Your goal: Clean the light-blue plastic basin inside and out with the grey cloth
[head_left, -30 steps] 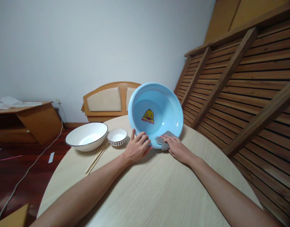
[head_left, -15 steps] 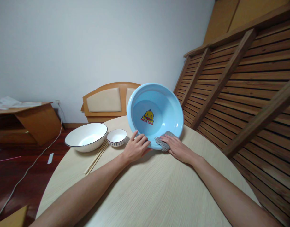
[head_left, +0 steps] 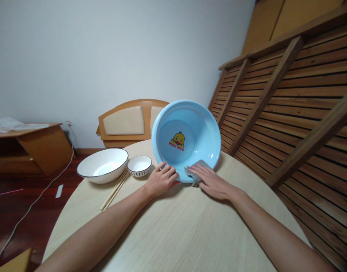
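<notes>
Your left hand [head_left: 161, 178] and right hand [head_left: 213, 182] are bare, as are your left forearm [head_left: 105, 225] and right forearm [head_left: 268, 222], both tapering.

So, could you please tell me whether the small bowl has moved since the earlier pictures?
No; judged against the table, the small bowl stays beside the chopsticks, with no visible shift.

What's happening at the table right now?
The person's left hand holds the lower rim of a blue basin, tipped up with its inside toward the camera. The right hand presses a gray cloth to the basin's rim. To the left, a small bowl, a large bowl and chopsticks rest on the table.
</notes>
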`<control>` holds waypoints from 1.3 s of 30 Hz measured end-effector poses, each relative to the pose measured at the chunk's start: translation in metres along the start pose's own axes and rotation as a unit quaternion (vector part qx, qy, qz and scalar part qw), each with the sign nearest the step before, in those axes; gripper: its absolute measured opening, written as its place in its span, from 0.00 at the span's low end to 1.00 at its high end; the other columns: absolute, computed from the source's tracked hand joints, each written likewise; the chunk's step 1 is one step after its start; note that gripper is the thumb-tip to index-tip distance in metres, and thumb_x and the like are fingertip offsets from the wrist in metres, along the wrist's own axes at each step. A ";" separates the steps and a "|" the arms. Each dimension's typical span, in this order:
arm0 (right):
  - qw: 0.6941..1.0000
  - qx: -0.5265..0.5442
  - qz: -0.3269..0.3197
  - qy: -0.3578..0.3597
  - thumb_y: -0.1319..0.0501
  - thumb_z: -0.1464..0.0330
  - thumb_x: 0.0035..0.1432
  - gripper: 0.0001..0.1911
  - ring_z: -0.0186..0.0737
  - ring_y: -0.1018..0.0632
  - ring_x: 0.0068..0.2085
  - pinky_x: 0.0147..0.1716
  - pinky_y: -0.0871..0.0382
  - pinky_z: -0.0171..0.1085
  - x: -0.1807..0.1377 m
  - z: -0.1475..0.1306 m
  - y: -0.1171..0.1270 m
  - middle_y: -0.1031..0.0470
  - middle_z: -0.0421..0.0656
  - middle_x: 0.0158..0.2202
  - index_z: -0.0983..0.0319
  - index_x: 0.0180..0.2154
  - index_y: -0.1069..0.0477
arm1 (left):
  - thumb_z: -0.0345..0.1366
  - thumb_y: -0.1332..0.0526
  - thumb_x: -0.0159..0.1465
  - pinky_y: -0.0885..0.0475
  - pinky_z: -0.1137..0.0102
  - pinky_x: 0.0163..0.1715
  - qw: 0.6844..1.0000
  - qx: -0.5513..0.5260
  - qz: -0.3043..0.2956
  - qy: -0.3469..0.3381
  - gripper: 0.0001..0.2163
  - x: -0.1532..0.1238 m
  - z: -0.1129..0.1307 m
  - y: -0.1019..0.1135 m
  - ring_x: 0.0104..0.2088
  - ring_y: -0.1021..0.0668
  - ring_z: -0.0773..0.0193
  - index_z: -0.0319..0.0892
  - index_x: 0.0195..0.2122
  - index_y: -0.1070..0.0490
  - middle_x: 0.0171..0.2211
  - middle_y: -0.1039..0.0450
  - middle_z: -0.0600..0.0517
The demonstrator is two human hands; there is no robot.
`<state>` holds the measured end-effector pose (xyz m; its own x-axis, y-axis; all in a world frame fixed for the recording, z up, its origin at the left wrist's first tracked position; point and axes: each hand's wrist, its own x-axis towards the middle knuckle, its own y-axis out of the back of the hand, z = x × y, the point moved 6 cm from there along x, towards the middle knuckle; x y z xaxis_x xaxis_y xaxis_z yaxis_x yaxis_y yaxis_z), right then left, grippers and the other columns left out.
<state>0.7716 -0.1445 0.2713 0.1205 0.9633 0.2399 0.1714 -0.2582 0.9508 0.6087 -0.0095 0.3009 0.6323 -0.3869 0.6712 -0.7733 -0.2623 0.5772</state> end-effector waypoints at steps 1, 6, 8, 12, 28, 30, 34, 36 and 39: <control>1.000 -0.006 0.000 -0.019 0.47 0.69 0.66 0.34 0.52 0.45 0.73 0.70 0.52 0.63 -0.002 0.007 0.000 0.43 0.43 0.73 0.52 0.72 0.45 | 0.45 0.39 0.72 0.38 0.62 0.56 1.000 0.000 0.000 -0.011 0.10 0.001 0.002 0.000 0.41 0.25 0.60 0.45 0.41 0.25 0.37 0.24 0.52; 0.999 0.007 0.010 -0.029 0.54 0.62 0.73 0.30 0.51 0.47 0.73 0.70 0.51 0.62 0.006 -0.010 -0.016 0.44 0.41 0.73 0.53 0.73 0.48 | 0.44 0.39 0.72 0.38 0.63 0.54 0.999 -0.004 0.004 -0.038 0.10 0.003 0.007 -0.001 0.41 0.26 0.61 0.44 0.40 0.25 0.37 0.23 0.52; 1.000 0.014 -0.005 -0.021 0.59 0.60 0.75 0.30 0.48 0.48 0.74 0.71 0.52 0.58 0.013 -0.023 -0.024 0.48 0.42 0.74 0.57 0.74 0.52 | 0.44 0.39 0.72 0.38 0.63 0.54 0.999 -0.007 0.005 -0.039 0.10 0.002 0.006 -0.001 0.40 0.26 0.61 0.44 0.40 0.25 0.36 0.23 0.52; 0.998 -0.015 -0.024 -0.051 0.63 0.58 0.75 0.31 0.47 0.46 0.73 0.71 0.52 0.55 0.022 -0.019 -0.022 0.46 0.43 0.74 0.60 0.73 0.49 | 0.45 0.40 0.72 0.38 0.62 0.53 0.999 -0.030 0.015 -0.033 0.11 0.001 0.003 0.000 0.39 0.26 0.61 0.44 0.40 0.25 0.35 0.24 0.52; 0.998 -0.017 -0.054 -0.041 0.63 0.60 0.76 0.31 0.43 0.37 0.70 0.69 0.46 0.44 0.089 -0.016 -0.039 0.39 0.48 0.71 0.63 0.71 0.43 | 0.44 0.38 0.71 0.39 0.62 0.51 0.999 -0.036 -0.017 -0.011 0.10 -0.001 0.005 -0.008 0.41 0.26 0.59 0.43 0.40 0.25 0.38 0.24 0.50; 0.996 -0.029 -0.061 -0.049 0.62 0.59 0.75 0.30 0.45 0.37 0.70 0.69 0.47 0.46 0.084 -0.004 -0.035 0.38 0.47 0.70 0.61 0.70 0.41 | 0.44 0.38 0.71 0.39 0.62 0.49 0.999 -0.041 -0.028 -0.012 0.10 0.001 0.006 -0.009 0.41 0.27 0.59 0.43 0.40 0.25 0.36 0.25 0.50; 0.983 -0.100 -0.032 -0.149 0.58 0.55 0.74 0.31 0.57 0.44 0.72 0.70 0.55 0.57 0.071 0.030 -0.020 0.41 0.50 0.71 0.59 0.68 0.36 | 0.43 0.38 0.70 0.40 0.62 0.45 0.998 -0.041 -0.036 -0.017 0.09 0.004 0.009 -0.009 0.40 0.27 0.59 0.43 0.39 0.25 0.35 0.27 0.51; 0.969 -0.138 -0.016 -0.206 0.58 0.53 0.74 0.31 0.59 0.46 0.72 0.69 0.56 0.59 0.068 0.039 -0.015 0.42 0.51 0.72 0.57 0.68 0.35 | 0.43 0.37 0.70 0.40 0.62 0.44 0.999 -0.038 -0.030 -0.014 0.09 0.005 0.009 -0.008 0.39 0.28 0.60 0.43 0.39 0.25 0.34 0.27 0.51; 0.968 -0.141 -0.030 -0.206 0.60 0.55 0.75 0.30 0.58 0.39 0.69 0.67 0.51 0.60 0.075 0.032 -0.021 0.37 0.53 0.69 0.58 0.68 0.36 | 0.44 0.37 0.70 0.40 0.62 0.44 0.999 -0.038 -0.019 -0.013 0.09 0.005 0.010 -0.007 0.39 0.28 0.59 0.43 0.38 0.25 0.34 0.27 0.51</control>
<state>0.8083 -0.0691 0.2626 0.5090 0.8494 0.1396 -0.0773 -0.1164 0.9902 0.6166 -0.0182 0.2959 0.6594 -0.4007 0.6362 -0.7420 -0.2106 0.6365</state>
